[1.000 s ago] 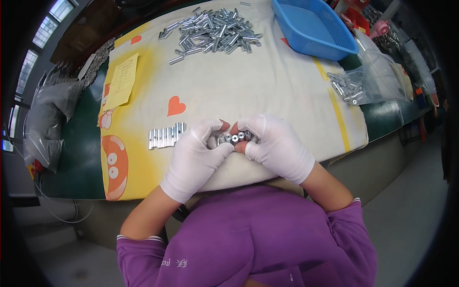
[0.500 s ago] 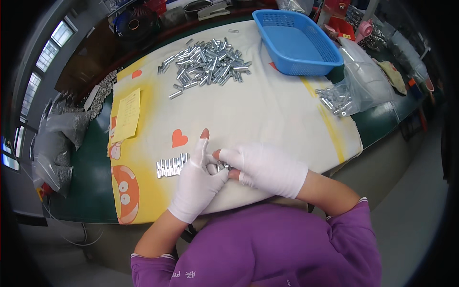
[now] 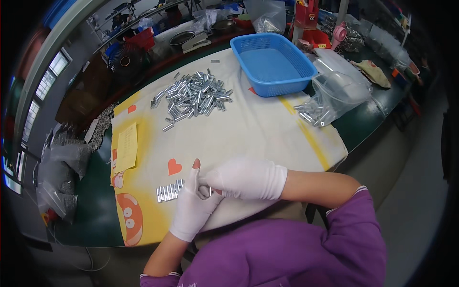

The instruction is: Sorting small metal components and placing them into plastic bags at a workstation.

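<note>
A few short, shiny silver metal cylinders (image 3: pixel 210 192) sit in the hollow between the two hands, a little below the middle of the frame; only slivers of them show, so I can't count them. The white-gloved left hand (image 3: pixel 193 209) curls round them, gripping from the left and below, its forefinger sticking straight up with the bare tip out of the glove. The white-gloved right hand (image 3: pixel 248 179) comes across from the right, fingers bent over the same spot and against the left hand; whether it grips a cylinder itself I can't tell, as its own back hides the fingers.

Just left of the left hand, a neat row of silver metal cylinders (image 3: pixel 167 192) lies side by side on the cream and yellow cloth (image 3: pixel 258 129). An orange heart print (image 3: pixel 174 167) shows right above that row. Farther up, left of the frame's centre, a loose heap of silver metal cylinders (image 3: pixel 196 94) spreads well apart from both hands. A blue plastic basket (image 3: pixel 276 60) stands at upper centre-right, and beside it a clear plastic bag (image 3: pixel 342 91) has more cylinders at its mouth. Over at the left, a yellow paper sheet (image 3: pixel 126 147) lies on the cloth.
</note>
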`<state>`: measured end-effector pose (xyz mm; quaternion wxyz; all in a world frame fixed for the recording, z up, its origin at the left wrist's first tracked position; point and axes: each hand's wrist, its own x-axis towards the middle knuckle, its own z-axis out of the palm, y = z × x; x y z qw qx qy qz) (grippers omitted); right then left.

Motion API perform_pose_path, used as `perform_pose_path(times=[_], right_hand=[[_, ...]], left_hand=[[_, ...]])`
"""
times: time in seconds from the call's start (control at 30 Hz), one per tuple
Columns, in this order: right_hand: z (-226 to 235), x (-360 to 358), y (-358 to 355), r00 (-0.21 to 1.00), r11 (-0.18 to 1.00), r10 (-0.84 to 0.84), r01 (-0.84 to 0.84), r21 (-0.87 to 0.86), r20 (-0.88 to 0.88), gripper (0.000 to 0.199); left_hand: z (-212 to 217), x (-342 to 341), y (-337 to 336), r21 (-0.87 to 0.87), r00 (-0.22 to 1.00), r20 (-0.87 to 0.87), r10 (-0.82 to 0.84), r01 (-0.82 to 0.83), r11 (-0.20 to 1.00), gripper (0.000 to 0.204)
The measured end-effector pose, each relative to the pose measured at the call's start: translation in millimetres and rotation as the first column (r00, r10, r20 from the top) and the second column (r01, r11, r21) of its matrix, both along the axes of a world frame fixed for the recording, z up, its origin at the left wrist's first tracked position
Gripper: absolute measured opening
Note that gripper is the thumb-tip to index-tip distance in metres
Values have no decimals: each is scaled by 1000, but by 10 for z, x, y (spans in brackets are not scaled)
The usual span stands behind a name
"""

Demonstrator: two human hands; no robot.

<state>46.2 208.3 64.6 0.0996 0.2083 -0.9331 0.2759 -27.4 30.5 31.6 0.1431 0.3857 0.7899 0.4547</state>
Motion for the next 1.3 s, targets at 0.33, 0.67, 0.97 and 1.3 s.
perform_pose_path(times=[0.33,0.67,0.97,1.3], right_hand=[[-207,378,495,937,936,-349,350,-46,29,20],[-227,1312,924,726,-253,-558,313,-915,403,30],[-369,1616,1172,521,-386,-776,53,-921,355,26],[-404,1572,1238,455,-312,-840,39,-949,294,27]], left_hand=[[-74,18,34,46,999,-26,-25,26,999,77],[-36,53,29,-2,993,69,97,-97,995,75],[2,134,72,-4,991,68,115,-115,993,72],[-44,103,54,36,992,91,91,-94,995,73]])
